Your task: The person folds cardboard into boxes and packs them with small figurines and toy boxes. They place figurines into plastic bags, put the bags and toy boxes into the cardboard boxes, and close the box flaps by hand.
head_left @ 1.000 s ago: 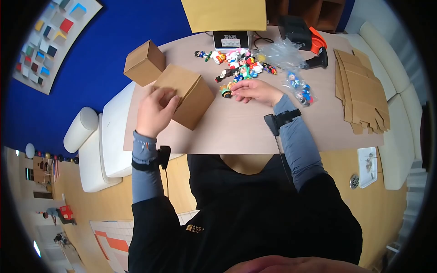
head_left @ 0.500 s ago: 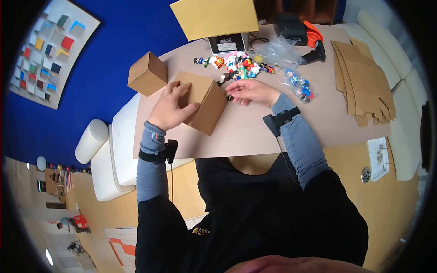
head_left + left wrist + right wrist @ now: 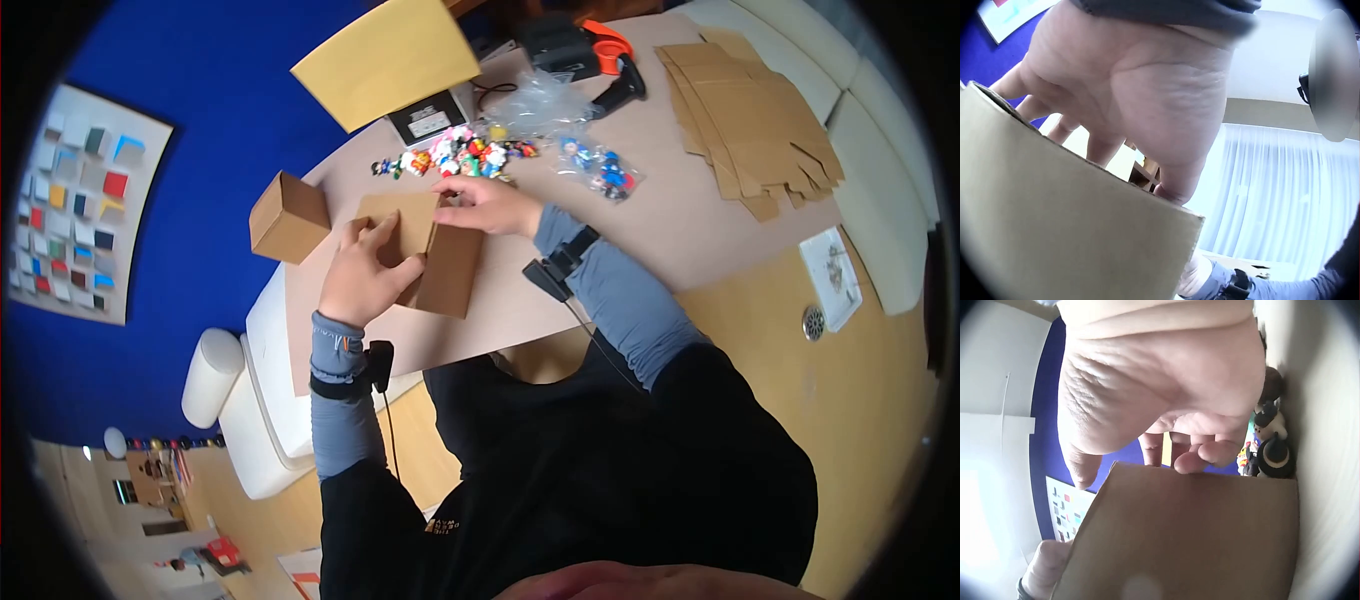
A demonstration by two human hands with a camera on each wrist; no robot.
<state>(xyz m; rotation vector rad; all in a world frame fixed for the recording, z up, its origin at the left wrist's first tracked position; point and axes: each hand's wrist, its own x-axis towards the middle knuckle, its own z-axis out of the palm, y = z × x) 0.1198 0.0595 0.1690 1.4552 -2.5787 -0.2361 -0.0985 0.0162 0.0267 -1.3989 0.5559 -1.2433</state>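
Observation:
A brown cardboard box (image 3: 450,270) stands on the table under both hands. The left hand (image 3: 365,275) rests on its top with fingers spread; in the left wrist view that hand (image 3: 1129,87) lies over the box (image 3: 1072,212) top edge. At the box's far right edge is the right hand (image 3: 490,207), its fingers loosely bent and touching the edge. From the right wrist, the hand (image 3: 1160,387) hangs over the box (image 3: 1179,531) with the thumb apart from the fingers. Small colourful figures (image 3: 470,155) lie just beyond the box.
A smaller cardboard box (image 3: 290,218) stands at the left. Behind are a yellow panel (image 3: 390,60) and a black-and-orange device (image 3: 605,48). Clear plastic bags (image 3: 540,105), bagged blue figures (image 3: 610,175) and flattened cardboard (image 3: 750,120) lie toward the right.
The head view has turned. The right hand has moved from the figures to the box's edge, and the left hand has shifted from the box's near left side onto its top.

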